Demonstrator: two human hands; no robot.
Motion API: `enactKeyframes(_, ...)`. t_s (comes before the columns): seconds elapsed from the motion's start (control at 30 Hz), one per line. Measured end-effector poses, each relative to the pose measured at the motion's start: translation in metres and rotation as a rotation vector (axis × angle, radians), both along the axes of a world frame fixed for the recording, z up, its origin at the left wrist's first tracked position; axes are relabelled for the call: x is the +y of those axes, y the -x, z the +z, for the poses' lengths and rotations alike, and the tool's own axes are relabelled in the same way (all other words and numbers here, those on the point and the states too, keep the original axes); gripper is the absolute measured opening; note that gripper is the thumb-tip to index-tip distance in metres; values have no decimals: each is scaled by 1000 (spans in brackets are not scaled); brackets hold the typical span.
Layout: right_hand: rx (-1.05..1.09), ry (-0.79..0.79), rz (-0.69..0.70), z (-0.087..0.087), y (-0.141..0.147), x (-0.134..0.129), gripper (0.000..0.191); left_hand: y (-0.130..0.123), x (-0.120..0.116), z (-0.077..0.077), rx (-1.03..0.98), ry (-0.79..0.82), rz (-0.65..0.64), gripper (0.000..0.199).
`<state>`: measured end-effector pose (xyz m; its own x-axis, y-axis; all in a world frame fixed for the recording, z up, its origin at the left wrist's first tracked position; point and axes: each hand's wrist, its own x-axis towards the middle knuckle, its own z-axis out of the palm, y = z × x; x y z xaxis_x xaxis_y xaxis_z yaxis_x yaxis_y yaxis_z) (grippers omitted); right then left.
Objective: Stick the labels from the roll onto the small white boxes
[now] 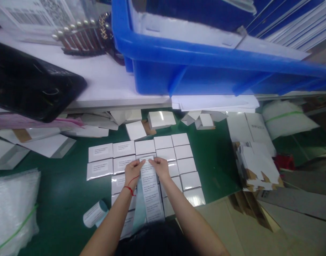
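Note:
My left hand (pixel 132 170), with a red string at its wrist, pinches the upper left edge of a long strip of printed labels (pixel 150 185). My right hand (pixel 161 166) pinches the strip's upper right edge. The strip runs down toward my body between both forearms, with pale blue backing beside it. Under and around the hands lie rows of small white boxes (pixel 183 151) set close together. Boxes in the left columns, such as the labelled box (pixel 100 153), bear printed labels; those at the right show plain tops.
A label roll (pixel 95 214) lies left of my left forearm. Bubble wrap bags (pixel 15 209) are at the far left. Loose white cartons (pixel 161 120) stand behind the rows. Above, a shelf (pixel 106 80) holds a blue bin (pixel 154 74) and a black device (pixel 32 85). Flattened cartons (pixel 255 165) are stacked at right.

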<state>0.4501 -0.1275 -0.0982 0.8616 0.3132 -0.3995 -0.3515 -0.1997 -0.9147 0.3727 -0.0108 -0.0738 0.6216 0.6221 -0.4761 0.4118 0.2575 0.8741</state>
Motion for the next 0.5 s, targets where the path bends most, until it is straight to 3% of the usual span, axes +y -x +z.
enactKeyframes(0.2,-25,54,-20,-9,4,-1,37,0,0,-7,40,-219,-39,47)
enactKeyframes(0.4,-140,245,-54,-11,0,-4,29,11,-4,6,17,-512,12,26)
enactKeyframes(0.5,-160,295,-52,-7,0,-3,30,18,-13,13,-131,-735,-174,19)
